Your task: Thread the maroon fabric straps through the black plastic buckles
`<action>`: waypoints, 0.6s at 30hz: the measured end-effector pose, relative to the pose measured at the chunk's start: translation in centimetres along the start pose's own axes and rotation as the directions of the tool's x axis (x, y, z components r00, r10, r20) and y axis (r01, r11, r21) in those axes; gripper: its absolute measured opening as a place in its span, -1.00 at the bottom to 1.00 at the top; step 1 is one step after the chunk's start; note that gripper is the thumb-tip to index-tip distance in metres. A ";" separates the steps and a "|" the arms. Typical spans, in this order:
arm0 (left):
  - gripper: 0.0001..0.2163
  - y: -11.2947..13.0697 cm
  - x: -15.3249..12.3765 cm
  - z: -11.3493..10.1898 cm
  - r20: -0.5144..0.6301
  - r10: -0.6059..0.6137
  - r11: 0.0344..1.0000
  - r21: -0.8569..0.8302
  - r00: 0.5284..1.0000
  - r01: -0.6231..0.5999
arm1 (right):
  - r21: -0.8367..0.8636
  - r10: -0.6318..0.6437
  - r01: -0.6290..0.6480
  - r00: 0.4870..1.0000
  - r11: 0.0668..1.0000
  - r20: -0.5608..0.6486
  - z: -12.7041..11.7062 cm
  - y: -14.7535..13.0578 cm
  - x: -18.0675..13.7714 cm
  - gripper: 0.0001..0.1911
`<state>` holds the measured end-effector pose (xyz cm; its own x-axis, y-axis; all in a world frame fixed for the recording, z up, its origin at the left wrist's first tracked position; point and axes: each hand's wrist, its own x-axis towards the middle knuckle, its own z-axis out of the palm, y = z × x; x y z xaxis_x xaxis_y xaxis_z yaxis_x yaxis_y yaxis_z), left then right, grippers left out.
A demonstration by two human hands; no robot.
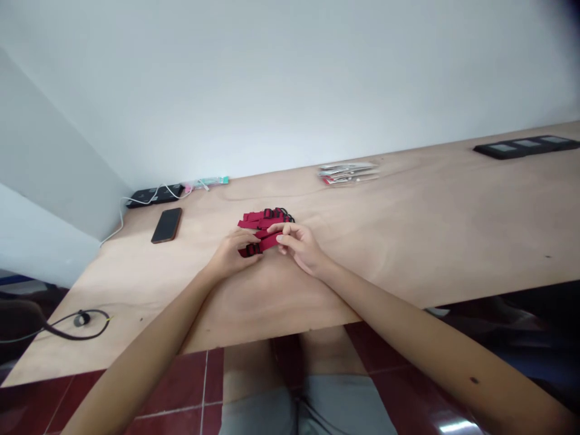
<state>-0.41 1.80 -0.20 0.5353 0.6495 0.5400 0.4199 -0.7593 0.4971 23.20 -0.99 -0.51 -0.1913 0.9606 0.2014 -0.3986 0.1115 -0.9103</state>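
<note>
A red webbing strap (269, 242) with a black plastic buckle lies stretched between my two hands, just above the wooden table. My left hand (233, 252) is closed around its buckle end, thumb below and fingers on top. The fingers of my right hand (301, 244) pinch the same strap a little further right. Right behind my hands, more red straps (256, 219) with black buckles and rings lie in a folded bundle on the tabletop. Part of the held strap is hidden under my fingers.
On the wooden table (408, 223), a phone (167, 225) lies left, near black boxes (154, 195) with a white cable and a plastic packet (208, 182). Flat packets (348, 173) lie by the wall. A black tray-like object (528, 146) sits far right, a looped black cable (86, 326) front left.
</note>
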 end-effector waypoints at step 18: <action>-0.63 0.4 -0.1 -0.3 0.182 -0.203 0.941 -0.234 0.962 0.243 | 0.140 0.080 -0.063 0.990 0.988 -0.118 -0.7 -0.2 0.6 -0.64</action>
<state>-0.57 1.45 0.11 0.5628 0.7721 0.2952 0.3535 -0.5477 0.7583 23.82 -0.24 -0.47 -0.1155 0.9897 0.0842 -0.5072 0.0141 -0.8617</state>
